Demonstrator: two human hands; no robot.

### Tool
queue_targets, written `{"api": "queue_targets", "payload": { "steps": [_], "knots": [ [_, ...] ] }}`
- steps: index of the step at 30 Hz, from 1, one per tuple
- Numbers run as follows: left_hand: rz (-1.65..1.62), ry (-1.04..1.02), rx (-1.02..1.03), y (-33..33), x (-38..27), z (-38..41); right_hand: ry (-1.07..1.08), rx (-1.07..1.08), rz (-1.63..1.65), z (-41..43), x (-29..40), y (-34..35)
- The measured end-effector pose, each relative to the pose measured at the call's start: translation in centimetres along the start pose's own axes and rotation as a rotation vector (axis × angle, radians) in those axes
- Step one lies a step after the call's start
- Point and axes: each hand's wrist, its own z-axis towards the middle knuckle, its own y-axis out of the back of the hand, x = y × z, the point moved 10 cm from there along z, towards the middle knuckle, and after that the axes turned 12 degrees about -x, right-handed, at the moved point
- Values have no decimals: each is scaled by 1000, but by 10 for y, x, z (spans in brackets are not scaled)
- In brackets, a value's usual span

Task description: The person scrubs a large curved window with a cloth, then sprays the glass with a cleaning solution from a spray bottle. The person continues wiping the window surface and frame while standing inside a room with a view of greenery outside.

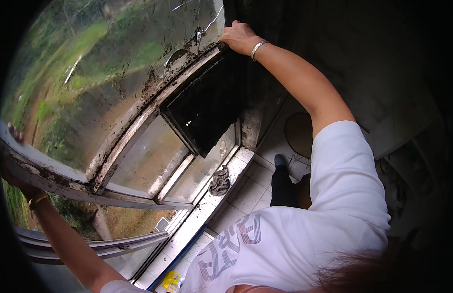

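Note:
A sliding window sash (125,137) with a worn, dirt-caked frame slants across the left of the view. My right hand (242,38) grips its frame at the upper end, fingers curled over the edge. At the far left my left hand (20,184) holds the sash's other side. Its fingertips show past the frame edge, while the palm is in shadow. Mud specks and smears cover the glass pane (102,95). A small white and red piece (199,36) sits on the glass near my right hand. Behind the sash hangs a black panel (208,106) with a ragged lower edge.
A crumpled dark cloth (219,181) lies on the white-tiled sill (206,208). Metal window tracks (145,240) run along the opening, with ground and plants outside. A yellow packet (171,281) is low in the view. My foot (280,160) rests on the tiled floor near a round object (299,133).

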Motion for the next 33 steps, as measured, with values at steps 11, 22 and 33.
{"api": "queue_targets", "payload": {
  "steps": [11, 22, 33],
  "knots": [
    [-65, 24, -94, 16, 7, 2, -141, 303, 190, -2, -3, 8],
    [22, 24, -299, 6, 2, -7, -104, 173, 407, 5, 53, 52],
    [-67, 51, -112, -5, 4, -5, 67, 140, 512, 17, 119, 110]
  ]
}}
